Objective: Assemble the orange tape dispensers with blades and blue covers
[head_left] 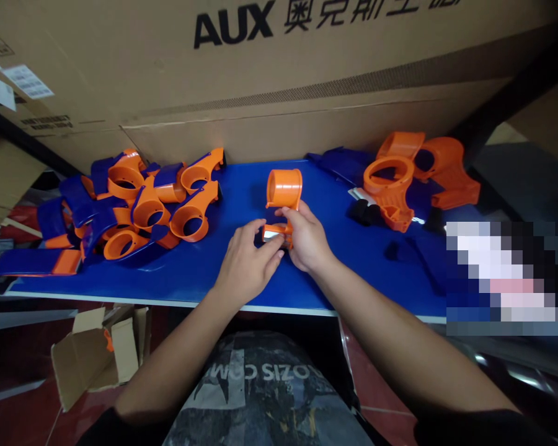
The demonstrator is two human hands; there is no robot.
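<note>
My right hand (pixel 309 238) is closed around an orange plastic tape dispenser frame (pixel 284 188), its round hub pointing up and away from me. At the frame's near end shows a shiny metal strip (pixel 273 235). My left hand (pixel 248 260) pinches at this strip, with the thumb against it and the index finger curled at its left side. Fingers partly hide the strip, so I cannot tell whether it is fixed to the frame. Both hands are just above the blue tabletop (pixel 242 173), near its front edge.
Several orange-and-blue tape dispensers (pixel 149 207) are piled at the left. At the right lie loose orange frames (pixel 388 176), blue plastic parts (pixel 339 162) and small black pieces (pixel 365 212). A large cardboard box (pixel 260 80) stands behind; an open carton (pixel 86 362) sits below left.
</note>
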